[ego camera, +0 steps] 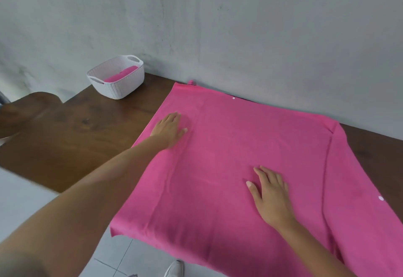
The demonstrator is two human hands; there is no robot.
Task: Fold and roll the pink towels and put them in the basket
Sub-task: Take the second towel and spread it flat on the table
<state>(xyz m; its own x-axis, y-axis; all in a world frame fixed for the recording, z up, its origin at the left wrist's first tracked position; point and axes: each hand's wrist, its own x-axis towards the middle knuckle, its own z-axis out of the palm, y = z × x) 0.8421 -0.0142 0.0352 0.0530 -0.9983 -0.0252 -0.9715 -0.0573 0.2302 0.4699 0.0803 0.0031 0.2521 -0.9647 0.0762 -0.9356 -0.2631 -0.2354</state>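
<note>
Both our left hand and right hand lie flat, fingers straight, on the pink towel spread over the table; we should smooth outward before folding; basket waits far left.

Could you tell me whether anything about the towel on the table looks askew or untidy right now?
Slightly: the pink towel overhangs the table's near edge, and its right side is doubled over unevenly. Both hands lie flat on it.
</note>
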